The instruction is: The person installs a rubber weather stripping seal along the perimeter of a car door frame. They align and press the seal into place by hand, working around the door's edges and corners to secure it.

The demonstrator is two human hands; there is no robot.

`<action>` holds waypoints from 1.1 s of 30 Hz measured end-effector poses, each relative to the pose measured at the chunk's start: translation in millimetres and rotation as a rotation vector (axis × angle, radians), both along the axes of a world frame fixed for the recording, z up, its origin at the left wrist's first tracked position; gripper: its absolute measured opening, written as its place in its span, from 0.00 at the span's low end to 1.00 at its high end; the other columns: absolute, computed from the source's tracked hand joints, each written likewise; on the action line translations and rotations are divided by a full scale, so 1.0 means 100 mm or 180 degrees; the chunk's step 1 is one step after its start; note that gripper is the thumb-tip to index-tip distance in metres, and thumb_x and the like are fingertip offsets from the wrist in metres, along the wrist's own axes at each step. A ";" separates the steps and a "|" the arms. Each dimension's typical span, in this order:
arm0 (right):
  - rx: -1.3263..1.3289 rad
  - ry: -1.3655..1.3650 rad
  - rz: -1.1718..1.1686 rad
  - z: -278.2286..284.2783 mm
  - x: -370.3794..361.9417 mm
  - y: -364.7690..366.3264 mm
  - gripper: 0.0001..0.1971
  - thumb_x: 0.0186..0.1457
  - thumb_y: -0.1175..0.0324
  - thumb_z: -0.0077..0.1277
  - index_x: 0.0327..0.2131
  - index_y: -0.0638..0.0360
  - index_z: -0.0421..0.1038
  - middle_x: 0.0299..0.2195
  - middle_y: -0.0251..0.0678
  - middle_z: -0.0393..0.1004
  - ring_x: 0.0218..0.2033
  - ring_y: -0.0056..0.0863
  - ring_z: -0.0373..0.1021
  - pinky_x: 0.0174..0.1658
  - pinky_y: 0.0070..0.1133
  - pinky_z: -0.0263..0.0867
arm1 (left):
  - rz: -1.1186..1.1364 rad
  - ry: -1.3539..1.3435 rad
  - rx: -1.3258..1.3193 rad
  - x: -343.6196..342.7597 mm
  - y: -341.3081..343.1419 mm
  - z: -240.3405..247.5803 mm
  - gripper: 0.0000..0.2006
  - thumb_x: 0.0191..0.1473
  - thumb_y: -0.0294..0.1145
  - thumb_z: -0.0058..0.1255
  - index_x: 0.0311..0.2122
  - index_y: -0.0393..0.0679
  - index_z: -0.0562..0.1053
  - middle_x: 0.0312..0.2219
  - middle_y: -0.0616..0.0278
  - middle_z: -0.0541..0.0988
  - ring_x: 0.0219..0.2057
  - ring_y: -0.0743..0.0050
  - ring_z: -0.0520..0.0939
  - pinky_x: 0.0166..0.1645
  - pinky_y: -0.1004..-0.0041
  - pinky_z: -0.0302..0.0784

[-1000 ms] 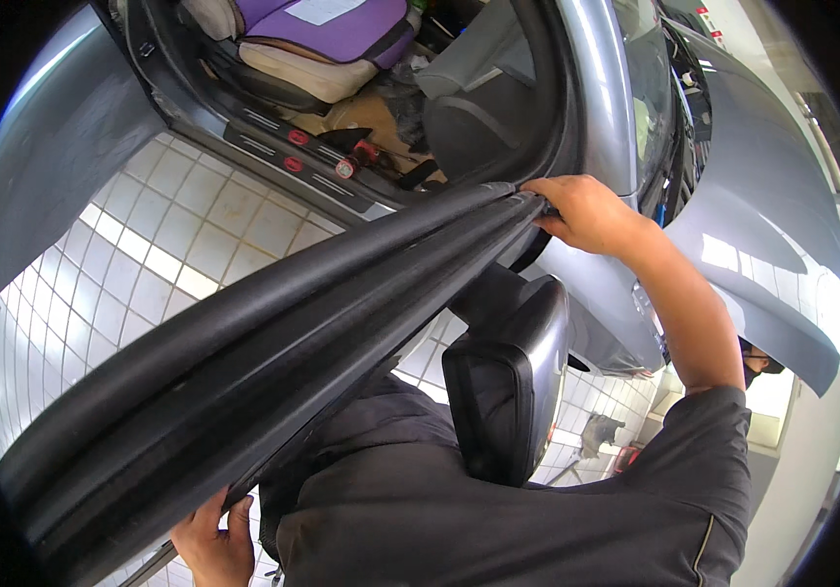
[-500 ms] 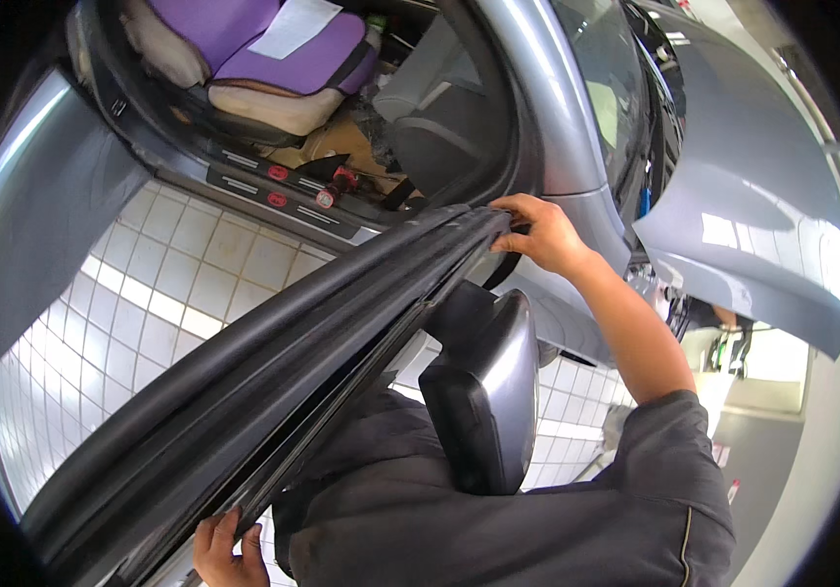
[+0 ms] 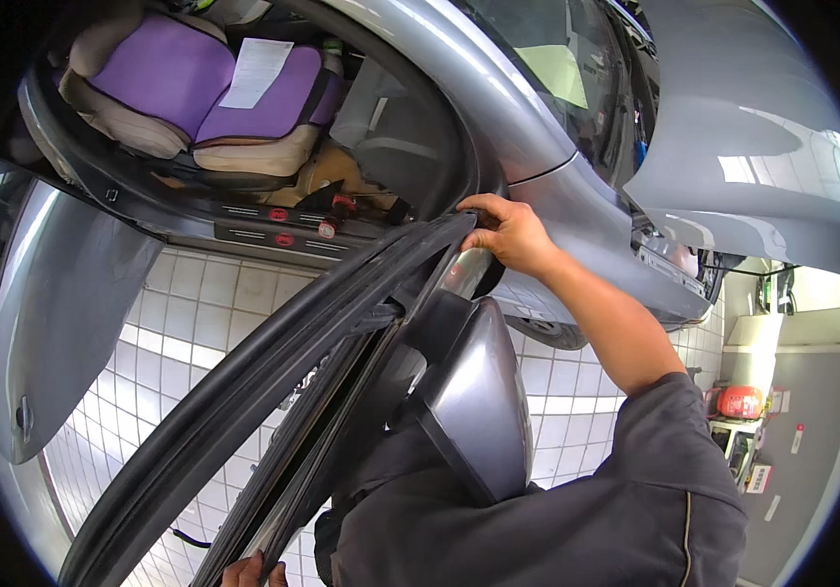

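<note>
Blk door frame (image 3: 229,391) w/ rubber trim arcs from the front corner by the mirror (image 3: 483,382) out to lower L, over the tiled floor (image 3: 185,323). Prob. stiff along its length, w/ softer, grippy rubber on the edges that could tear or crease if yanked; weight hard to judge. Best hold is prob. the firm front corner plus a 2nd pt well apart, not the loose lip alone. R hand (image 3: 513,237) pinches that corner btwn thumb & fingers. L hand (image 3: 251,574) is at the lower end of the window-ledge strip (image 3: 317,460), mostly cut off by the pic edge; can't tell if it's pinching or just resting. Vs. 0.5 s ago: frame & strip now show apart w/ tiles btwn, L hand sits lower in view, R hand's at the same corner, & more of the purple seat (image 3: 170,73) shows.
</note>
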State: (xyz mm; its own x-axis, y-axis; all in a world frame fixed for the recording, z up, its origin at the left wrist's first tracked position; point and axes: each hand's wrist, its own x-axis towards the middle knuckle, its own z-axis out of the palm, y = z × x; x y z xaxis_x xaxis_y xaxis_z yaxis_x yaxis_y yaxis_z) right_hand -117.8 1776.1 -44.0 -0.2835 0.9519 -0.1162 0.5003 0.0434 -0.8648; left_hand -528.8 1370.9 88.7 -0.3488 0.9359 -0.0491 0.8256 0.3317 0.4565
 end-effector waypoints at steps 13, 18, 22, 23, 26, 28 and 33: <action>-0.0413 -0.1111 0.0494 0.48 -0.08 0.15 0.29 0.44 0.57 0.73 0.49 0.57 0.76 0.36 0.45 0.82 0.40 0.35 0.77 0.46 0.28 0.70 | 0.0090 -0.0247 -0.0452 -0.04 0.15 -0.03 0.14 0.52 0.29 0.65 0.44 0.39 0.82 0.38 0.46 0.83 0.39 0.45 0.84 0.44 0.57 0.79; -0.0260 0.0111 -0.0074 0.13 0.03 -0.06 0.33 0.47 0.58 0.72 0.54 0.61 0.73 0.44 0.45 0.80 0.47 0.34 0.76 0.53 0.28 0.69 | 0.0134 -0.0194 -0.0616 0.03 0.13 -0.01 0.14 0.52 0.31 0.66 0.44 0.39 0.82 0.37 0.45 0.83 0.38 0.43 0.84 0.42 0.57 0.79; -0.0307 0.0620 -0.0463 -0.19 0.07 -0.13 0.32 0.50 0.57 0.70 0.54 0.65 0.72 0.45 0.45 0.80 0.50 0.33 0.74 0.56 0.27 0.68 | 0.0090 -0.0068 -0.0748 0.02 0.19 0.02 0.13 0.52 0.29 0.65 0.43 0.38 0.82 0.38 0.46 0.84 0.39 0.47 0.84 0.46 0.59 0.78; -0.0368 0.0592 -0.0492 -0.22 0.07 -0.14 0.31 0.50 0.57 0.70 0.54 0.66 0.73 0.45 0.45 0.80 0.50 0.33 0.74 0.55 0.27 0.68 | 0.0110 -0.0083 -0.0811 0.02 0.18 0.04 0.13 0.52 0.29 0.64 0.43 0.38 0.82 0.38 0.47 0.84 0.40 0.48 0.84 0.47 0.59 0.78; -0.0380 0.0434 -0.0384 -0.09 0.07 -0.13 0.30 0.51 0.54 0.69 0.51 0.64 0.75 0.45 0.47 0.80 0.48 0.38 0.75 0.53 0.29 0.68 | 0.0319 -0.0177 -0.0936 0.07 0.18 0.05 0.12 0.54 0.27 0.62 0.45 0.37 0.82 0.40 0.49 0.84 0.42 0.52 0.84 0.48 0.62 0.78; -0.0337 0.0148 -0.0359 0.01 0.07 -0.12 0.29 0.50 0.52 0.68 0.50 0.62 0.75 0.45 0.47 0.80 0.48 0.41 0.75 0.53 0.30 0.68 | 0.0443 -0.0371 -0.1039 0.00 0.14 0.01 0.13 0.55 0.25 0.60 0.46 0.36 0.81 0.41 0.49 0.84 0.42 0.55 0.84 0.49 0.64 0.78; 0.0224 0.0208 -0.0417 -0.06 0.01 -0.20 0.29 0.50 0.51 0.68 0.47 0.64 0.75 0.43 0.50 0.78 0.47 0.45 0.74 0.51 0.33 0.69 | 0.0135 -0.0246 -0.0954 -0.03 0.16 -0.02 0.13 0.55 0.27 0.61 0.45 0.34 0.80 0.39 0.47 0.83 0.40 0.53 0.84 0.48 0.63 0.79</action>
